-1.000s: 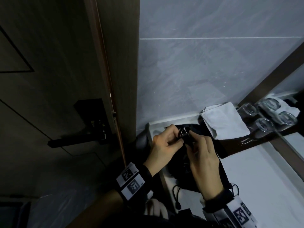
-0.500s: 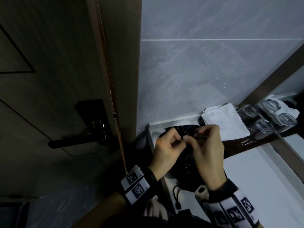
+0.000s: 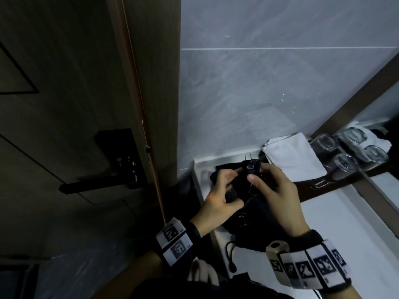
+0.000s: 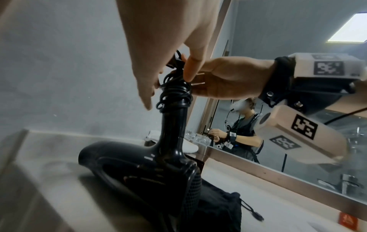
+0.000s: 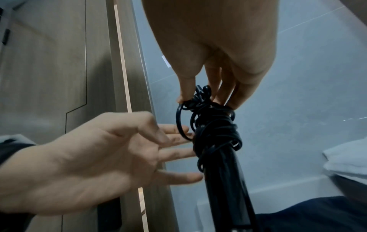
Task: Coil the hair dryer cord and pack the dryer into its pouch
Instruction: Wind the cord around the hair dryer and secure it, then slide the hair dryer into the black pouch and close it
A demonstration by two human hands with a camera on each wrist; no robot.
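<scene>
Cord (image 4: 175, 92) wound round dryer (image 4: 151, 169) handle, right hand (image 5: 214, 51) pinching plug (image 3: 251, 167), left hand (image 5: 95, 158) relaxed beside coil; pouch (image 4: 218, 208) unfilled, packing left.

Both hands were held close together in front of the body, forearms angled inward and each wrist wrapped in a marker-printed band. The left hand (image 3: 218, 196) was kept with its fingers (image 5: 176, 141) nearly straight and spread, their tips laid against the coiled cord (image 5: 214, 128) on the dryer handle (image 4: 172, 125). The right hand (image 3: 278, 197) was positioned above the handle's end, its thumb and fingertips (image 5: 185, 92) pinched on the topmost loops of cord by the plug (image 3: 251, 166).
</scene>
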